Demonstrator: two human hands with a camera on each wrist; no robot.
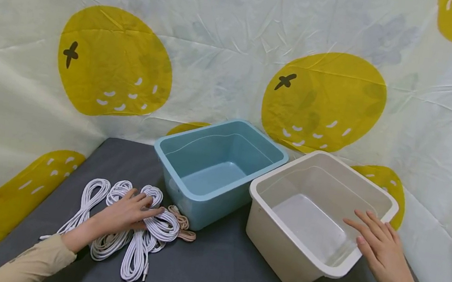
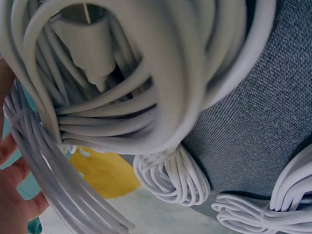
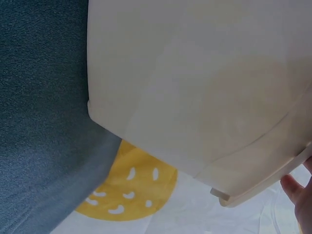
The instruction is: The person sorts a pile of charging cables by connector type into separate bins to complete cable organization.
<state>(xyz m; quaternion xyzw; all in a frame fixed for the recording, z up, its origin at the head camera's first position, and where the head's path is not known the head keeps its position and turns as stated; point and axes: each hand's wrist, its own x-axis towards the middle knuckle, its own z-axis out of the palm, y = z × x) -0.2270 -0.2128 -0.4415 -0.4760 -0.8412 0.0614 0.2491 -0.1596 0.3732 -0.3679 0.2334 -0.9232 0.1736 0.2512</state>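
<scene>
In the head view my left hand (image 1: 127, 211) reaches over several coiled white cables (image 1: 164, 225) on the dark table, its fingers spread and angled down at the coils. The left wrist view shows its fingers (image 2: 19, 170) beside a tied white bundle (image 2: 53, 170), and a coil with a pale connector (image 2: 90, 46) close to the camera. My right hand (image 1: 383, 254) is at the near right rim of a beige tub (image 1: 276, 249), fingers loosely spread over the edge. The right wrist view shows the tub's outer wall (image 3: 185, 87) and part of the hand (image 3: 302, 204) at its rim.
A blue tub (image 1: 205, 197) stands behind and left of the beige one, their rims close together. A tan cable coil (image 1: 185, 235) lies by the blue tub's near corner. Behind the dark table (image 1: 207, 273) hangs a pale cloth (image 1: 218, 72) with yellow fruit prints.
</scene>
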